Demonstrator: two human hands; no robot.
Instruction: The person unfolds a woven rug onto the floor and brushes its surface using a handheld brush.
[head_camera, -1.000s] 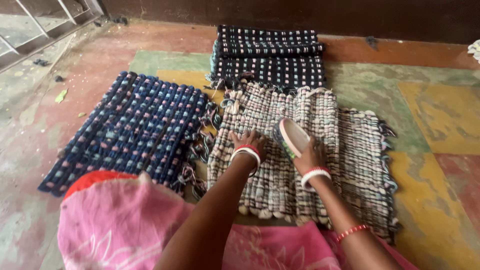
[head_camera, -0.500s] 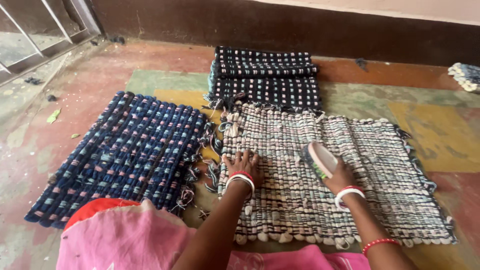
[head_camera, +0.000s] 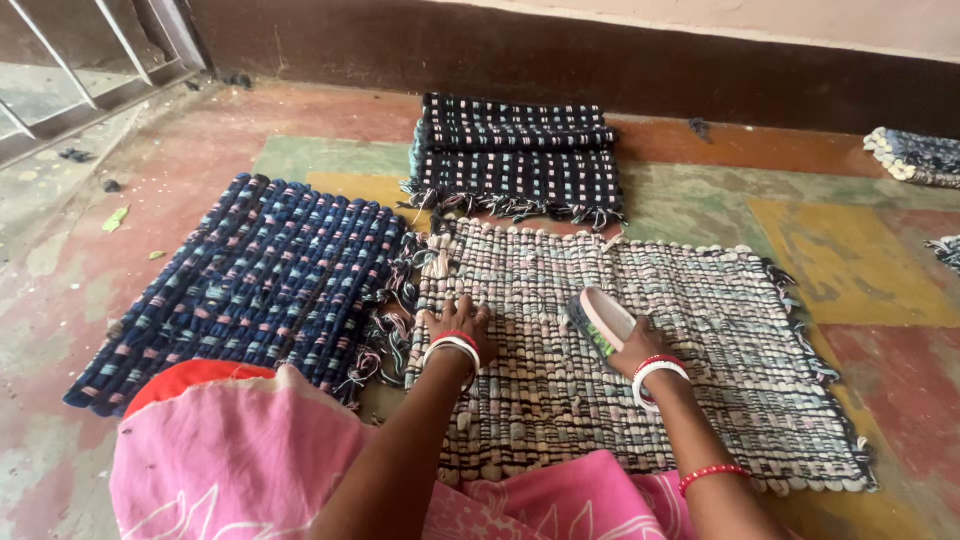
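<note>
While the left hand (head_camera: 455, 322) presses flat with fingers spread on the pale woven mat (head_camera: 700, 330) lying on the floor (head_camera: 870, 250), the right hand (head_camera: 640, 345) grips a scrubbing brush (head_camera: 603, 318), fingers closed around it, bristles on the mat

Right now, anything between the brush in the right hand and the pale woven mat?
Nothing visible. The right hand grips the brush directly over the pale woven mat, bristles down toward the weave. The left hand presses flat on the mat's left part, apart from the brush. Bristle contact itself is hidden.
</note>
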